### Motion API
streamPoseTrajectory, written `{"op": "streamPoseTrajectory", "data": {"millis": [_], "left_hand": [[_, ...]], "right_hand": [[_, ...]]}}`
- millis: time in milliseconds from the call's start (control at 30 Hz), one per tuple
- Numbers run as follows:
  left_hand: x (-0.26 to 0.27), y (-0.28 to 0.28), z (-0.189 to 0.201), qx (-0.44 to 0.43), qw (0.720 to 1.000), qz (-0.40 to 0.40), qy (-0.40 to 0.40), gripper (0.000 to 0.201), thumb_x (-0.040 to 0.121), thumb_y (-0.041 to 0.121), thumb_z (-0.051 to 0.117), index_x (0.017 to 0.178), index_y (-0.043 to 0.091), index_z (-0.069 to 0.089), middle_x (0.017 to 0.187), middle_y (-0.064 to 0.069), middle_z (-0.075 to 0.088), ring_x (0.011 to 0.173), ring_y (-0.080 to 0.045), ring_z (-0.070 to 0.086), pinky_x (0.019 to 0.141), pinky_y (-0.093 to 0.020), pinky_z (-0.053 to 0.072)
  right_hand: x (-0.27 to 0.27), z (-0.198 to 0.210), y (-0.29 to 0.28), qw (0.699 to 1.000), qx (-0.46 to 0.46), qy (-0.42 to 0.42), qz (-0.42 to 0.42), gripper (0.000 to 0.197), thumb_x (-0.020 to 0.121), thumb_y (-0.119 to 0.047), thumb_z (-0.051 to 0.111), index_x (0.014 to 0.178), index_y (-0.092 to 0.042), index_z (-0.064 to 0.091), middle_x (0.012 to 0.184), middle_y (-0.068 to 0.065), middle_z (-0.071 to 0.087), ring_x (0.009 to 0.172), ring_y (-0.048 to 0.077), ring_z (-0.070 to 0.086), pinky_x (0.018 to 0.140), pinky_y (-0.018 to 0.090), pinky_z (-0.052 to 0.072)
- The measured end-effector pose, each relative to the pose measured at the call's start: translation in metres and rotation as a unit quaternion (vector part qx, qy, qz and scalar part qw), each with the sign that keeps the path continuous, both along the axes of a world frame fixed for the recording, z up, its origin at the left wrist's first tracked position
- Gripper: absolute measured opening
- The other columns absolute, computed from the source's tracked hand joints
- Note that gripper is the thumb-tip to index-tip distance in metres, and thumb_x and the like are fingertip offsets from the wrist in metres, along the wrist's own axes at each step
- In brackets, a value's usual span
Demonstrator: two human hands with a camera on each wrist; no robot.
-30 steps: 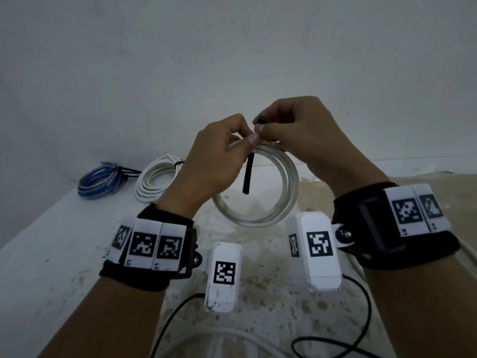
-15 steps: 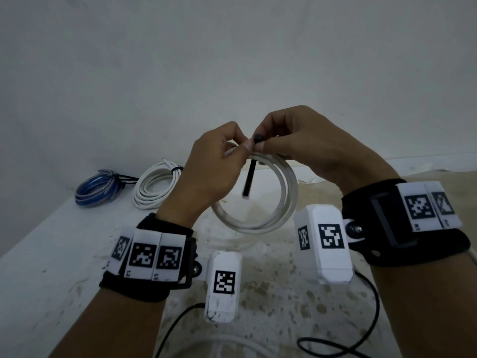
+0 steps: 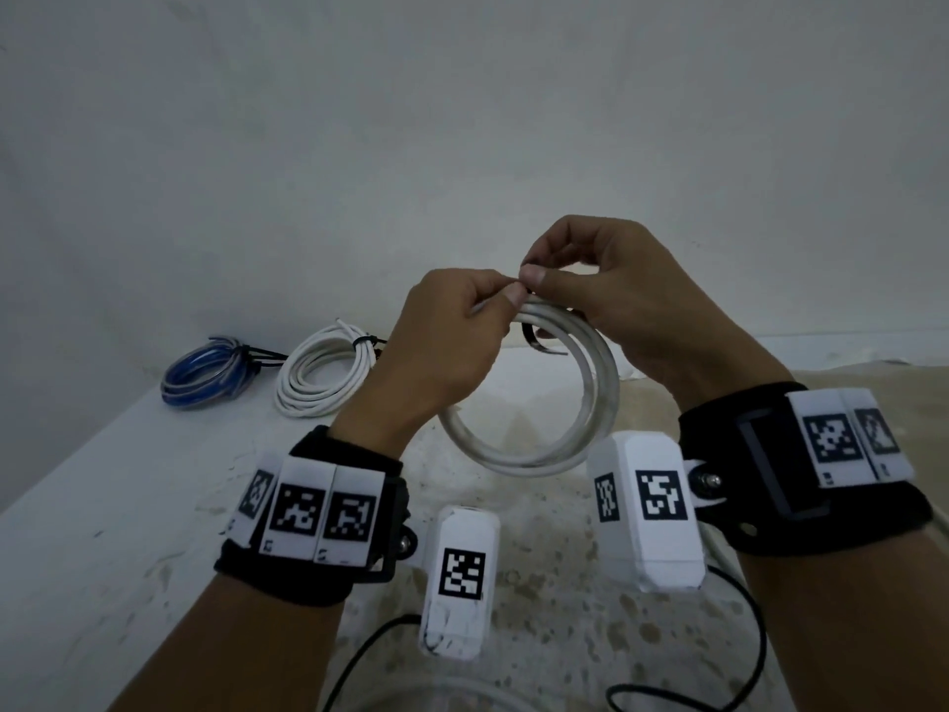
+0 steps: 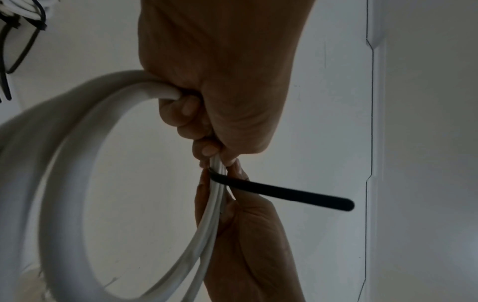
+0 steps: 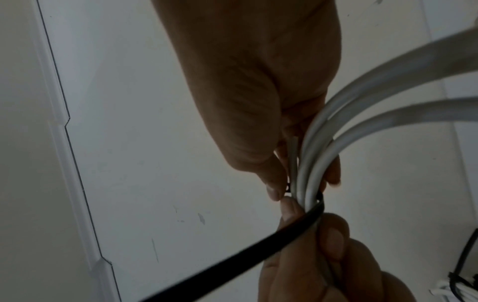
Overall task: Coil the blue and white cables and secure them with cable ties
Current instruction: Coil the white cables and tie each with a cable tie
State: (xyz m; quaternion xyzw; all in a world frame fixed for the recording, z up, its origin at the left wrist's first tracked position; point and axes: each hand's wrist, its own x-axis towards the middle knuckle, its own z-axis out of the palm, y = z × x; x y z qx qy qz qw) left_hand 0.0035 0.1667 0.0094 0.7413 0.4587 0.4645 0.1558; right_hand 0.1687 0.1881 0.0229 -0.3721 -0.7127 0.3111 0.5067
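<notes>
Three coils on view, listed left to right.

1. Blue coil (image 3: 208,370), far left on the white table (image 3: 102,480), already bound with black ties.
2. White coil (image 3: 323,375), just beside it, tied.
3. White cable coil (image 3: 534,403), held in the air above the table between both hands, not yet secured.

Left hand (image 3: 441,346): fingers curled round the top of the held coil, pinching the strands together. Right hand (image 3: 621,300): thumb and fingers pinching the black cable tie (image 4: 279,193) against the bundle; the tie wraps the strands, its free tail sticking out sideways.

Handling, judged: cable light, springy, smooth-jacketed; loops likely to spring apart if let go. Best held at the pinch point beside the tie. Tie thin, flexible, easily slipped from fingertips.

Change from earlier frames: the tail hung straight down inside the loop; now it is bent under the strands, and both hands sit closer together.
</notes>
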Motion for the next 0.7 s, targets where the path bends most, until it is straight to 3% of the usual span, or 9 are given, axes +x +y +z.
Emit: {"op": "streamPoseTrajectory", "data": {"millis": [67,167,267,333,467,600,700], "left_hand": [[-0.0017,-0.0006,0.0020,-0.004,1.000,-0.008,0.006,0.030,0.098,0.025,0.052,0.082,0.010,0.073,0.068,-0.017,0.062,0.060,-0.020,0.053,0.062,-0.040,0.046],[-0.0024,-0.0014,0.0050,-0.013,1.000,-0.023,0.001,0.030,0.094,0.032,0.052,0.089,0.012,0.073,0.072,-0.013,0.066,0.072,-0.032,0.063,0.073,-0.051,0.055],[-0.0014,-0.0027,0.0058,-0.024,1.000,-0.016,-0.010,0.019,0.095,0.031,0.056,0.091,0.020,0.071,0.061,0.005,0.063,0.070,-0.024,0.064,0.071,-0.046,0.054],[0.0003,-0.0040,0.0061,-0.030,0.999,-0.009,-0.014,0.016,0.097,0.028,0.057,0.091,0.022,0.070,0.061,0.006,0.063,0.071,-0.023,0.066,0.065,-0.041,0.052],[0.0001,-0.0047,0.0080,-0.015,1.000,-0.008,-0.021,0.019,0.097,0.028,0.054,0.095,0.024,0.073,0.076,-0.005,0.071,0.079,-0.026,0.067,0.080,-0.049,0.055],[-0.0013,-0.0035,0.0071,-0.007,1.000,0.003,-0.010,0.022,0.097,0.024,0.054,0.092,0.020,0.075,0.076,-0.005,0.071,0.078,-0.025,0.066,0.076,-0.049,0.054],[-0.0007,-0.0022,0.0073,0.000,1.000,0.006,-0.004,0.021,0.097,0.025,0.056,0.086,0.021,0.074,0.069,-0.004,0.067,0.070,-0.022,0.064,0.066,-0.044,0.054]], "right_hand": [[-0.0004,0.0002,-0.0008,1.000,0.000,0.006,0.003,0.005,0.084,-0.019,0.075,0.084,-0.015,0.071,0.087,0.001,0.070,0.078,0.021,0.070,0.080,0.050,0.059],[-0.0007,0.0005,-0.0019,0.999,-0.020,0.038,0.020,0.006,0.082,-0.022,0.076,0.081,-0.018,0.073,0.087,0.004,0.069,0.078,0.025,0.068,0.080,0.058,0.057],[-0.0032,0.0003,-0.0026,0.998,-0.029,0.056,0.027,0.008,0.086,-0.019,0.074,0.083,-0.012,0.072,0.085,0.013,0.067,0.069,0.025,0.066,0.067,0.044,0.059],[-0.0049,0.0003,-0.0031,0.998,-0.020,0.057,0.026,0.008,0.087,-0.017,0.073,0.085,-0.009,0.072,0.088,0.014,0.067,0.067,0.025,0.067,0.065,0.036,0.056],[-0.0042,0.0005,-0.0019,0.996,-0.026,0.078,0.020,0.009,0.087,-0.015,0.073,0.084,-0.007,0.071,0.089,0.014,0.068,0.068,0.032,0.070,0.066,0.044,0.060],[-0.0053,0.0005,-0.0035,0.997,-0.024,0.065,0.018,0.008,0.087,-0.014,0.072,0.084,-0.008,0.070,0.096,0.012,0.068,0.067,0.028,0.070,0.065,0.040,0.060],[-0.0039,0.0018,-0.0038,0.997,-0.037,0.060,0.026,0.009,0.088,-0.016,0.072,0.085,-0.008,0.070,0.098,0.012,0.068,0.070,0.029,0.070,0.066,0.043,0.060]]}}
